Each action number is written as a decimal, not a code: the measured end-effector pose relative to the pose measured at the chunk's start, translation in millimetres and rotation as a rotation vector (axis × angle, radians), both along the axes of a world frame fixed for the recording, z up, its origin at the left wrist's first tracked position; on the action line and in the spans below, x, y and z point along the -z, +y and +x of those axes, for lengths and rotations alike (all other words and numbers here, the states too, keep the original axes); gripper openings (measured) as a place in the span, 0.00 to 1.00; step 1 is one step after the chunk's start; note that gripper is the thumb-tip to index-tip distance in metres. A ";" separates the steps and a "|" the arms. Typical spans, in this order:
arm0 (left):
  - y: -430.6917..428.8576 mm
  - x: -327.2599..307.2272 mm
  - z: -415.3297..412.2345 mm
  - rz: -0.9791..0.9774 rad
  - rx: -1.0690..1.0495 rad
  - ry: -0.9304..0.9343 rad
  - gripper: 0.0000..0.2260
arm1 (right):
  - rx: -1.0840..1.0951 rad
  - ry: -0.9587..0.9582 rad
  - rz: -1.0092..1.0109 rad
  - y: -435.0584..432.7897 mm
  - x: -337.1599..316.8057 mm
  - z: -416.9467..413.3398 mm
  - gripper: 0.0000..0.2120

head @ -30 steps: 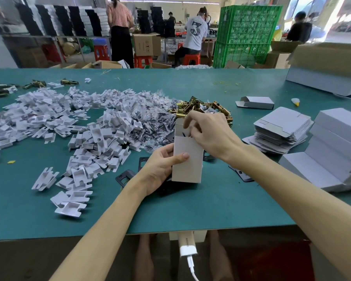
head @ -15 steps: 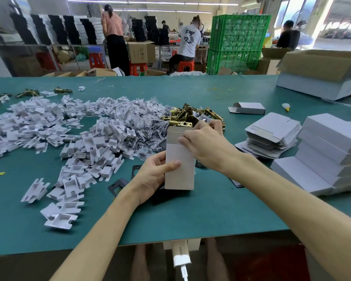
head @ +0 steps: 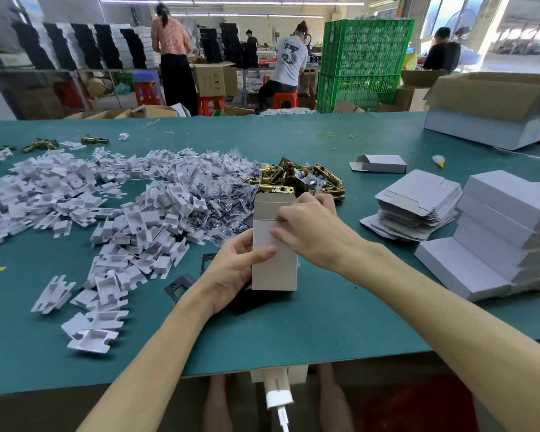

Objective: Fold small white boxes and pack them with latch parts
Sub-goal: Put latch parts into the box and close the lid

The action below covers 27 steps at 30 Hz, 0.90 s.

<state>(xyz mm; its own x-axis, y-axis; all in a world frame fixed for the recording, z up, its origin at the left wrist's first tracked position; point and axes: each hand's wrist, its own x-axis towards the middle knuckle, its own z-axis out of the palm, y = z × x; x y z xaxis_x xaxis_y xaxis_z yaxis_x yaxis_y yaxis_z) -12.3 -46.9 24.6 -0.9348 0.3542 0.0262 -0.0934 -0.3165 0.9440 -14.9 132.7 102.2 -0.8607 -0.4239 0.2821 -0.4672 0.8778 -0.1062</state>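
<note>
Right hand (head: 309, 235) shifts down from the mouth of the small white box (head: 273, 266) to pinch its upper front, left hand (head: 231, 272) grip curled round it, upright mid-frame over the counter (head: 325, 322), top flap (head: 272, 204) still open, so closing looks next.

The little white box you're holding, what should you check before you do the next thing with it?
1. Left hand grips the white box securely: ok.
2. Box is upright: ok.
3. Top flap is up, not tucked in: ok.
4. Right hand is at the box's top, placed to fold it: ok.
5. Latch part inside the box: cannot tell, the front wall hides the inside.
6. Bottom end closed: cannot tell.
</note>
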 end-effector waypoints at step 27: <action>4.7 7.1 -4.6 0.013 -0.092 0.080 0.27 | -0.067 -0.436 -1.489 4.2 91.6 9.8 0.22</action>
